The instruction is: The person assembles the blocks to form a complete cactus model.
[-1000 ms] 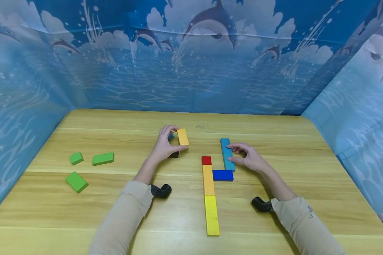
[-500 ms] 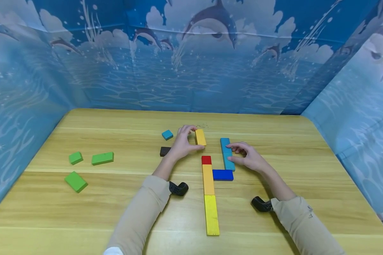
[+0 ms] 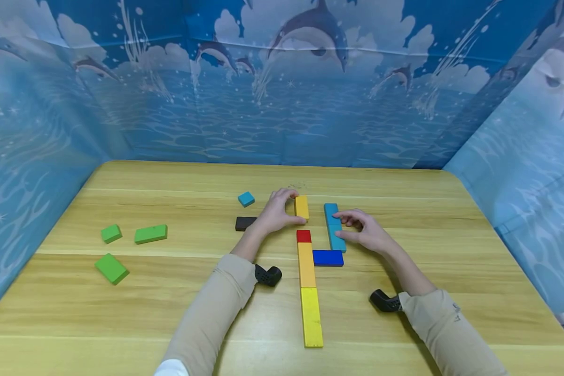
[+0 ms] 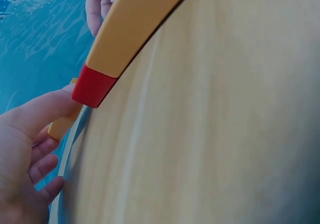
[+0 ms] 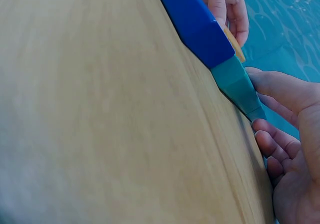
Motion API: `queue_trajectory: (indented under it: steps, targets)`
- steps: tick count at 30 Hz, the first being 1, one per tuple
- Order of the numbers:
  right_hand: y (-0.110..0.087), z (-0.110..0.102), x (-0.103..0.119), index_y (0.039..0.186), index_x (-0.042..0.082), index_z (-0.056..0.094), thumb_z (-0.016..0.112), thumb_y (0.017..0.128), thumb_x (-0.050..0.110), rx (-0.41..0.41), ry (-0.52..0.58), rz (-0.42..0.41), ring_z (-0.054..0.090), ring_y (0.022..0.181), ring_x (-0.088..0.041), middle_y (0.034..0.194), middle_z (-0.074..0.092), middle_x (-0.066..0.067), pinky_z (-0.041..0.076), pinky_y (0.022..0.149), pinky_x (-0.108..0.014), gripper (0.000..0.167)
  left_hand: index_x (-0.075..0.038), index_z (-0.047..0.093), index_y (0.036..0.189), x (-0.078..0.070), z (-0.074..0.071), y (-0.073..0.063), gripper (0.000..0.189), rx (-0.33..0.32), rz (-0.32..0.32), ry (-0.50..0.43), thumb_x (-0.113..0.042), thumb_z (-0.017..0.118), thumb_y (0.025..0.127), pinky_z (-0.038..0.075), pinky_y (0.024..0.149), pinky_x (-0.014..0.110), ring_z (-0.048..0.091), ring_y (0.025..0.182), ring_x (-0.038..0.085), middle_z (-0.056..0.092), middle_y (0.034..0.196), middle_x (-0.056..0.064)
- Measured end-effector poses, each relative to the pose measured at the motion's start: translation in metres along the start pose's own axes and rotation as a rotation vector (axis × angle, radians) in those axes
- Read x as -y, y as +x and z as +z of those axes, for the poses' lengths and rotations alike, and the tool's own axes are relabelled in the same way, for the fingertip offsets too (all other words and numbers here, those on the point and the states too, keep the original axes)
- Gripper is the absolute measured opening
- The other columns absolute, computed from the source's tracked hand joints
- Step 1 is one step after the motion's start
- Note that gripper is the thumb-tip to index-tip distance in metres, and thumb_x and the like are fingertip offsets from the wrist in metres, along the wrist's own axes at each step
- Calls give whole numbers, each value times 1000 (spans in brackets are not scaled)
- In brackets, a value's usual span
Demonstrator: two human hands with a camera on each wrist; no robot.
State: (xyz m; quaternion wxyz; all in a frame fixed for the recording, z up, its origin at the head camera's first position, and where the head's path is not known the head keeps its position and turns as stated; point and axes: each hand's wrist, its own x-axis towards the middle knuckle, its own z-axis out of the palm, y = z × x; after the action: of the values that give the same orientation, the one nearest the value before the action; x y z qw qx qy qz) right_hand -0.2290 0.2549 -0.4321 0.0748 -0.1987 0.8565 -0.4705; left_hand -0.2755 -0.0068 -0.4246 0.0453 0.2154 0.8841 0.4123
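In the head view my left hand [image 3: 276, 213] pinches an orange-yellow block [image 3: 302, 207] between thumb and fingers, just beyond the red block [image 3: 304, 236]. The red block heads a straight row with an orange block [image 3: 306, 265] and a long yellow block [image 3: 312, 317]. A dark blue block [image 3: 328, 258] juts right from the orange one. Two light blue blocks [image 3: 334, 225] stand end to end above its right end. My right hand [image 3: 368, 232] rests beside them, thumb and fingertips at their right side. In the left wrist view the held block [image 4: 61, 128] is partly hidden by the thumb.
A small light blue block [image 3: 246, 199] and a dark brown block [image 3: 245, 223] lie left of my left hand, the brown one partly covered by it. Several green blocks [image 3: 151, 234] are at the table's left. A dolphin-print curtain [image 3: 282, 115] surrounds the table's back and sides.
My left hand has carried the orange-yellow block to the right and slightly nearer, beyond the red block, uncovering the small light blue and brown blocks. My right hand has stayed in place.
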Motion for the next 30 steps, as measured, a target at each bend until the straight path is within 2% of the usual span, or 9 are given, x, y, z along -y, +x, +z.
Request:
queue_trajectory:
  steps: [8,13,18,22,27,30]
  targets:
    - [0,1,0,121,6,56,67,83,15,-5,4,-7,43,89,-25,102,50,-12,37,73,-26,41,-6,46,128,-2,-2,-1,68,75,-47,49,-31,77,73,30,103,38,34,123,26,44,132,9]
    - [0,1,-2,122,5,55,67,84,15,-5,6,-9,42,89,-25,102,50,-13,37,73,-26,41,-6,47,127,0,-5,-1,66,87,-54,22,-31,76,73,34,99,36,38,116,24,47,126,8]
    - [0,1,-1,123,5,55,66,84,14,-4,2,7,42,90,-24,103,50,-13,37,73,-26,42,-5,50,125,2,-5,0,48,72,-40,1,-27,66,84,37,93,36,43,107,23,49,119,9]
    - [-3,1,12,123,1,53,65,84,11,1,-6,4,42,90,-27,103,50,-16,37,73,-26,42,-5,52,121,3,-4,-1,39,56,-37,0,-23,62,88,37,92,35,44,104,23,51,116,9]
    - [-7,1,34,121,-7,52,64,84,6,5,-7,4,41,89,-33,102,49,-22,37,73,-26,41,-5,56,116,2,-5,-2,37,59,-50,-62,-20,66,84,39,89,34,46,102,23,53,112,8]
    - [-8,1,38,121,-7,52,63,84,5,6,-11,4,41,89,-34,102,49,-23,37,73,-27,40,-5,57,114,2,-6,-3,36,71,-52,-95,-18,68,83,41,87,33,47,99,22,54,109,8]
